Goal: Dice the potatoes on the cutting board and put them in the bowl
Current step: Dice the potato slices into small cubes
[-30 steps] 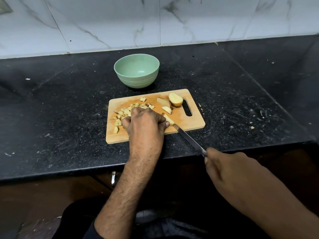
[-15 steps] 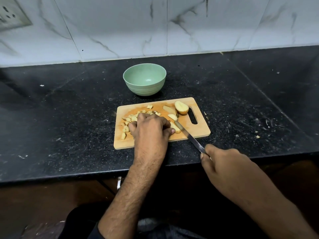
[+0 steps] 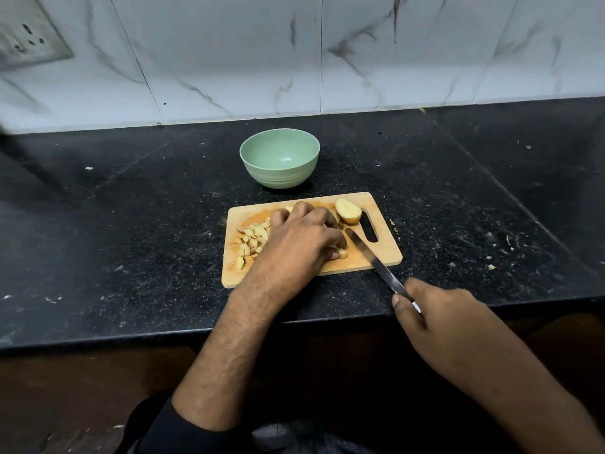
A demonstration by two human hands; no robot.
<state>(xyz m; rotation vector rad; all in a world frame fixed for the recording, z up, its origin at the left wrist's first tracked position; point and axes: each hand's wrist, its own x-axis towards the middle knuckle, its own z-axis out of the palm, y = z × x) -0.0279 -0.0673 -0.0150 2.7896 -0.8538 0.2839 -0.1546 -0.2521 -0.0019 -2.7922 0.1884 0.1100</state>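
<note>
A wooden cutting board point(image 3: 389, 253) lies on the black counter. A pile of diced potato point(image 3: 252, 240) sits on its left part, and a potato half point(image 3: 348, 211) lies cut face up at its far right. My left hand point(image 3: 304, 240) rests on the middle of the board, fingers curled over potato pieces, thumb against a small piece point(image 3: 342, 253). What lies under the palm is hidden. My right hand point(image 3: 435, 312) grips the handle of a knife point(image 3: 370, 253), whose blade slants over the board's right side, tip near the potato half. The green bowl point(image 3: 280, 162) stands empty behind the board.
The counter's front edge point(image 3: 196, 335) runs just below the board. A white marble-tiled wall point(image 3: 327, 60) rises behind the bowl, with a switch socket point(image 3: 26, 44) at the upper left. Small potato scraps point(image 3: 489, 265) lie on the counter to the right.
My left hand has slid forward over the wedges in the middle of the board. The knife has moved right, away from the piece it was against.
</note>
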